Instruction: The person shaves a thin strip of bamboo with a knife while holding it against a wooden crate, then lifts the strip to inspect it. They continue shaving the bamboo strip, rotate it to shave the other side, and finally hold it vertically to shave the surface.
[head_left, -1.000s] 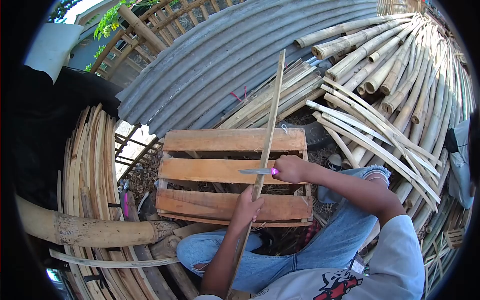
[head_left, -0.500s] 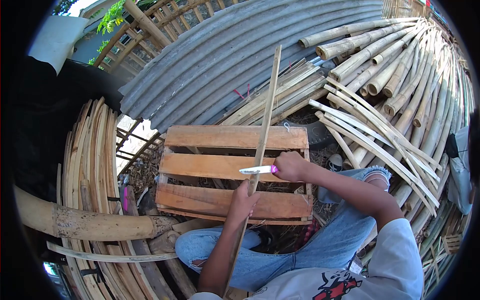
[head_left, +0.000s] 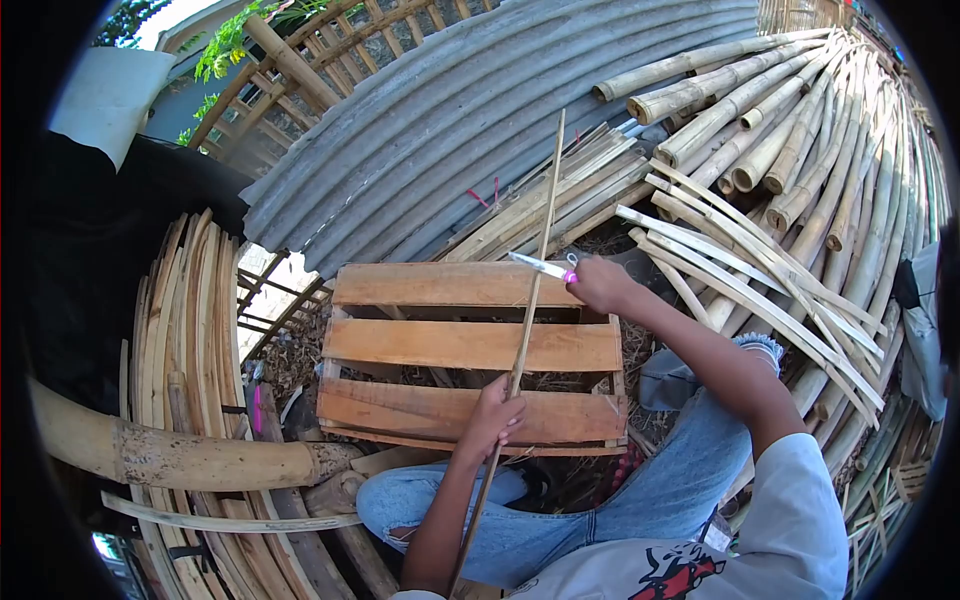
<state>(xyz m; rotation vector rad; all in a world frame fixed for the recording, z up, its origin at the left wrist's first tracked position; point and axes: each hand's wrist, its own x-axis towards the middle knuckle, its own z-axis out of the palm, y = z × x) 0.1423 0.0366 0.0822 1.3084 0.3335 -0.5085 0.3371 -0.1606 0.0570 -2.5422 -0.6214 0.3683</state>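
Note:
A long, thin bamboo strip point(head_left: 549, 205) slants upward across a slatted wooden crate point(head_left: 470, 343), its narrow edge facing me. My left hand point(head_left: 491, 420) is wrapped round its lower part, above the crate's near slat. My right hand point(head_left: 603, 286) grips a knife by its pink handle. The knife's blade point(head_left: 538, 265) lies across the strip, above the crate's far slat, with its tip pointing left. Whether the edge cuts into the bamboo cannot be made out. Below my left hand, the strip runs down past my forearm.
Split bamboo strips point(head_left: 185, 330) are stacked at left, with a thick bamboo pole point(head_left: 220, 462) across them. Bamboo poles point(head_left: 745, 95) and loose strips point(head_left: 740, 262) lie at right. Corrugated sheeting point(head_left: 430, 130) stands behind the crate. My bent legs point(head_left: 640, 500) flank its near side.
My right hand and the knife have moved up and away along the strip. The strip has turned from its broad face to its thin edge. My left hand still grips it.

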